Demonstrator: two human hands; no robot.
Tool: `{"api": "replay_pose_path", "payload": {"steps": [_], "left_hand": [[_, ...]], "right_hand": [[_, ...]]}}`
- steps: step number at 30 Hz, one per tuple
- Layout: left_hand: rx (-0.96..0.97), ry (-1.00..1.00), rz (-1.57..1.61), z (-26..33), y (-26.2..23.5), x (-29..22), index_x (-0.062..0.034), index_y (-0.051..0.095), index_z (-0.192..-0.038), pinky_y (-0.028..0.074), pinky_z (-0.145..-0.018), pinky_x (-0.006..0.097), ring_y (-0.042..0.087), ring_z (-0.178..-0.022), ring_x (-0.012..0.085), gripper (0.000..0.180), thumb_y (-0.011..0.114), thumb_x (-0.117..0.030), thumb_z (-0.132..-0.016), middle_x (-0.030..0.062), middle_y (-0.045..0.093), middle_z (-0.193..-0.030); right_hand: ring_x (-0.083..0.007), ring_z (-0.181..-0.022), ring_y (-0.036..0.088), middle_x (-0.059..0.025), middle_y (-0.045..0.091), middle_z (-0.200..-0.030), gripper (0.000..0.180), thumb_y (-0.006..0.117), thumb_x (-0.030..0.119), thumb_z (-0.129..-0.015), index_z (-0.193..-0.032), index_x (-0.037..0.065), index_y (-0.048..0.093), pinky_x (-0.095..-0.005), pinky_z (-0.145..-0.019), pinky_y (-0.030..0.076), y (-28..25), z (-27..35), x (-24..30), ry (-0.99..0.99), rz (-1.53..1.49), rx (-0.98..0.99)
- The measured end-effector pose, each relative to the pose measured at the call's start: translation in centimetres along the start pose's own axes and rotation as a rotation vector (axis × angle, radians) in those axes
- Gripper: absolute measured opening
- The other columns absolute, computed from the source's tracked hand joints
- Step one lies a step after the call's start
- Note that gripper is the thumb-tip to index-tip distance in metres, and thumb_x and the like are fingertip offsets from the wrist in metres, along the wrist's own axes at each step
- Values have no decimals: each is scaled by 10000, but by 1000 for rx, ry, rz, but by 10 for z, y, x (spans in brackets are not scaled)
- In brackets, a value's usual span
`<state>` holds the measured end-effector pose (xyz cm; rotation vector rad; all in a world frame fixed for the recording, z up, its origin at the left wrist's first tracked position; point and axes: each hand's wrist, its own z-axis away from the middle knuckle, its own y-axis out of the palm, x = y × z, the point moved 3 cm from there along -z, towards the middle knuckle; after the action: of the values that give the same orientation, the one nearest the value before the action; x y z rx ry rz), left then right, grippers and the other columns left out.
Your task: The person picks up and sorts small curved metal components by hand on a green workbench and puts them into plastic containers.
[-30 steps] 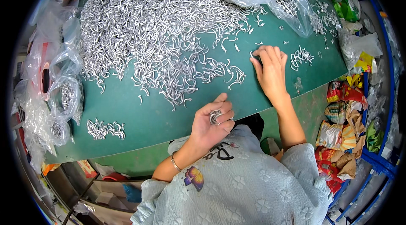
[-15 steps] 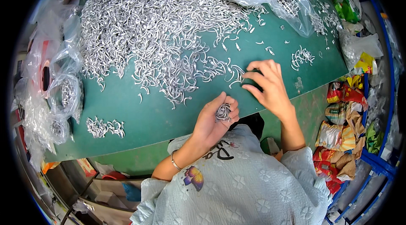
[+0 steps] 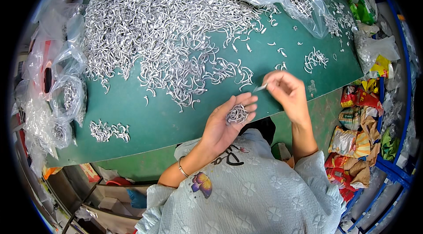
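Note:
My left hand (image 3: 217, 126) is palm up above the table's near edge, cupping a clump of small curved silvery metal pieces (image 3: 237, 114). Its fingers are loosely curled around them. To the right, my right hand (image 3: 288, 95) pinches one thin silvery metal piece (image 3: 260, 88) between thumb and fingertips. That piece is blurred by motion and points toward the left hand. Beyond both hands spreads a large heap of similar curved metal pieces (image 3: 145, 22), with loose ones trailing toward me.
On the green table (image 3: 145, 139) lie a small left pile (image 3: 109, 132) and a small right pile (image 3: 315, 59) of pieces. Clear plastic bags (image 3: 304, 7) holding metal parts stand at the back right, more bags (image 3: 66, 97) at the left. Colourful sacks (image 3: 348, 141) fill a blue rack (image 3: 394, 170).
My right hand has drawn back from the loose pieces and now pinches one. My left hand's fingers have opened somewhat, showing more of the clump. A few pieces now lie beyond the right hand.

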<state>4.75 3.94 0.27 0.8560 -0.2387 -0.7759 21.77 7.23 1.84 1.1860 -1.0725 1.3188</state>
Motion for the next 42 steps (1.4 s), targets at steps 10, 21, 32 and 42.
{"api": "replay_pose_path", "payload": {"steps": [10,21,32,42], "left_hand": [[264,-66,5,0,-19,5,11,608,-1038,410,-614,257,459,-707,119,235,546,-204,-965,36,502,-816],[121,54,32,-3,-11,1,40,466,-1312,465,-987,393,568,-1118,218,427,447,-256,-1004,125,570,-1221],[102,-44,24,3,-17,-1,-21,585,-1010,411,-542,247,494,-688,134,245,507,-252,-987,42,528,-783],[92,-80,47,6,-17,-2,-51,557,-899,307,-429,205,370,-583,95,261,463,-271,-1005,12,411,-704]], "right_hand": [[-285,-921,530,-80,577,-1001,288,732,105,-740,-994,29,620,-365,-804,426,21,-19,-3,-435,995,97],[-215,-720,580,-96,632,-821,103,708,-21,-751,-838,-24,654,-313,-623,468,21,0,22,-287,476,119],[-275,-842,531,-85,582,-899,193,739,54,-718,-884,28,645,-373,-763,417,11,-11,16,-418,845,28],[-245,-880,518,-46,573,-907,102,683,59,-766,-843,50,617,-362,-771,371,13,-14,6,-453,1003,-16]]}}
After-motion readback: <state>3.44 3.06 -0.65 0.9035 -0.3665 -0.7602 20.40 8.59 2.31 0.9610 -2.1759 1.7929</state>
